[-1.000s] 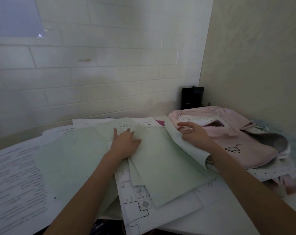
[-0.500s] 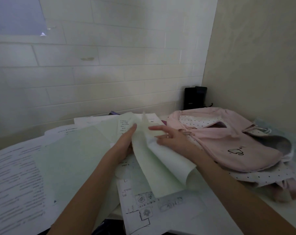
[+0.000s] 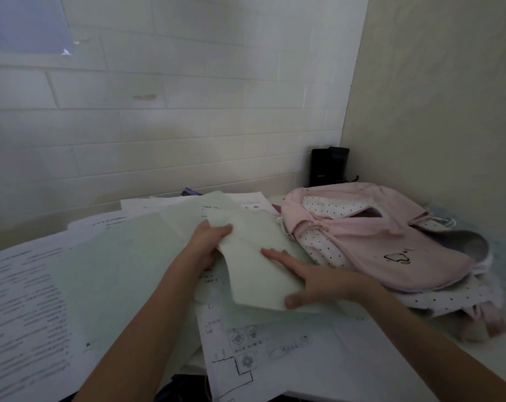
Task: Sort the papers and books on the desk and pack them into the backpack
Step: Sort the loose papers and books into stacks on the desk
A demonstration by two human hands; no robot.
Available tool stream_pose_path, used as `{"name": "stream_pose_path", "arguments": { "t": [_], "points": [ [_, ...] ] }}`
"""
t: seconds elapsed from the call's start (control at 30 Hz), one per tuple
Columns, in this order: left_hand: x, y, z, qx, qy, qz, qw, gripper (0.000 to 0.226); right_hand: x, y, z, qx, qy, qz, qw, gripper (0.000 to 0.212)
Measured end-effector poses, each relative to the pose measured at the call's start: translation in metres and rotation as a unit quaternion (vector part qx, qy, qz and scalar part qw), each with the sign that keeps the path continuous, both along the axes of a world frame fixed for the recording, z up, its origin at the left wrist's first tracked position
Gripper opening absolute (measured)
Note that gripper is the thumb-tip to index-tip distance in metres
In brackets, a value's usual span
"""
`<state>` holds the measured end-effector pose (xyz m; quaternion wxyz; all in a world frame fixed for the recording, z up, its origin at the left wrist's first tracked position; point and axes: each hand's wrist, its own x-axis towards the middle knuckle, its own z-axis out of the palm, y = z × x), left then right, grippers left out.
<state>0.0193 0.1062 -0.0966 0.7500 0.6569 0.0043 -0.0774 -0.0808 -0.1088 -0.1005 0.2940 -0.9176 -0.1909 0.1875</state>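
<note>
A folded pale green sheet [image 3: 254,250] lies on top of the paper pile in the middle of the desk. My left hand [image 3: 206,242] pinches its upper left edge, thumb on top. My right hand [image 3: 312,277] lies flat on the sheet with straight fingers pressing it down. Beneath it spread more green sheets [image 3: 124,274] and a white sheet with a line drawing [image 3: 260,358]. A pink backpack [image 3: 370,236] with a dotted lining lies on its side at the right, its opening facing the papers.
White printed pages [image 3: 22,300] cover the left of the desk. A black box [image 3: 328,165] stands in the back corner by the walls. A tiled wall runs behind the desk and a plain wall closes the right side.
The right hand folded the green sheet over leftward and now flattens it. The left hand shifted from lying on the pile to pinching the folded sheet's edge.
</note>
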Motion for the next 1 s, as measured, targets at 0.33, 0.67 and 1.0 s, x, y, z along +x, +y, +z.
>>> {"name": "stream_pose_path", "arguments": {
  "t": [0.33, 0.67, 1.0],
  "points": [
    [0.000, 0.015, 0.052, -0.150, 0.055, 0.024, 0.987, 0.036, -0.004, 0.009, -0.014, 0.115, -0.252, -0.242, 0.930, 0.062],
    [-0.001, 0.016, 0.008, 0.233, -0.071, -0.053, 0.968, 0.077, 0.007, 0.003, 0.025, 0.301, -0.440, -0.452, 0.715, 0.013],
    [-0.008, 0.006, 0.008, 0.290, -0.162, -0.089, 0.939, 0.107, 0.008, 0.027, 0.038, 0.316, -0.512, -0.391, 0.696, 0.029]
  ]
}}
